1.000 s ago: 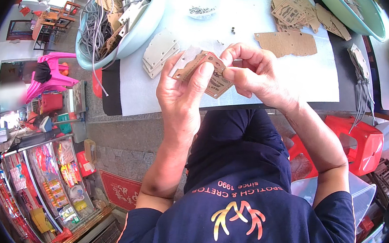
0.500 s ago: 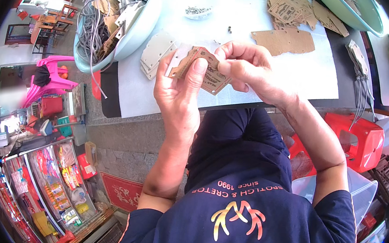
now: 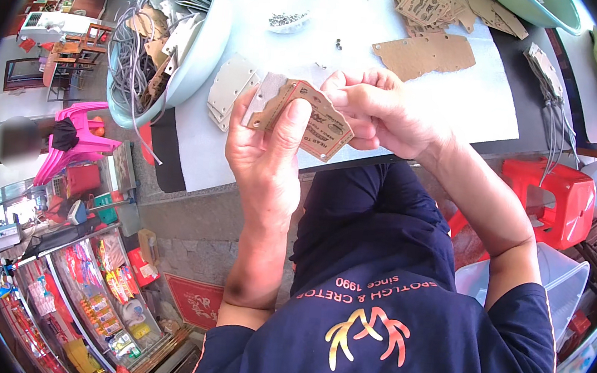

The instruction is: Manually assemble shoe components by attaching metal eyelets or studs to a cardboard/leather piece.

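Note:
My left hand [image 3: 270, 158] grips a small printed brown cardboard card [image 3: 313, 120] with a wavy edge and small holes, the thumb flat on its face. A pale grey card [image 3: 267, 97] lies against its back. At the card's far right edge, the bent fingers of my right hand [image 3: 392, 113] are pressed together; whatever they pinch is hidden. Left of my hands, a stack of pale cards with holes [image 3: 232, 86] lies on the white sheet [image 3: 200, 159]. Small dark metal bits [image 3: 339, 44] are beyond the hands, near a clear dish of small fasteners [image 3: 288, 21].
A light-blue basin [image 3: 215, 42] with grey cords and cards stands at the left. Brown cards [image 3: 426, 55] are spread at the far right, beside a corded bundle of cards [image 3: 545, 72]. Red stools [image 3: 556, 200] and a clear plastic bin [image 3: 555, 283] stand below the table's right side.
The card in my left hand has turned to show more of its printed face. My right hand's fingers have shifted slightly at its edge. The whole view has shifted a little.

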`<action>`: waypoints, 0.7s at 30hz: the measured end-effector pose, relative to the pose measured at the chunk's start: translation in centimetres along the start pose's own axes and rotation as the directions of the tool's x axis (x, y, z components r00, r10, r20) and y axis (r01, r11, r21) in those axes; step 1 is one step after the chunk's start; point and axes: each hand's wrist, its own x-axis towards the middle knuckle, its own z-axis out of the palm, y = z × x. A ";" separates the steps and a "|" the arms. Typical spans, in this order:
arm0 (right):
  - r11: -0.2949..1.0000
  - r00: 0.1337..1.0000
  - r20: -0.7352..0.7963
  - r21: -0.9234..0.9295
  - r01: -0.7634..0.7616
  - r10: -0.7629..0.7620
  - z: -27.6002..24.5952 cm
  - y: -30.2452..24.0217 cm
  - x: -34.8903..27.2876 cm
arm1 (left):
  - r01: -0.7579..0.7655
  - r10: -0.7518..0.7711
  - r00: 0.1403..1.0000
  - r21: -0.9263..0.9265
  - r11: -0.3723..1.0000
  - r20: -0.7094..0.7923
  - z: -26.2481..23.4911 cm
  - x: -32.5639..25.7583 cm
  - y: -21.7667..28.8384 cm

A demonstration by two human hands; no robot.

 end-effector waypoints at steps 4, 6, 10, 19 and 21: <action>0.947 0.974 -0.113 -0.281 0.158 -0.196 0.9 0.3 0.1 | -0.016 0.016 1.000 0.064 0.998 -0.003 -0.1 0.0 -0.1; 0.940 0.974 -0.114 -0.303 0.155 -0.197 1.1 0.1 0.1 | -0.027 0.029 0.999 0.082 0.996 -0.017 -0.2 0.1 -0.2; 0.992 0.992 -0.102 -0.113 0.058 -0.069 0.7 0.1 -0.1 | -0.053 0.054 0.998 0.102 0.993 -0.009 0.0 0.0 0.0; 0.994 0.989 -0.106 0.032 -0.105 0.108 0.4 -0.2 -0.2 | -0.070 0.067 0.997 0.121 0.990 0.033 -0.6 0.1 -0.4; 0.999 0.994 -0.097 -0.011 -0.049 0.048 0.2 0.2 -0.3 | -0.001 0.000 0.998 0.026 1.000 0.055 -0.8 0.3 -0.5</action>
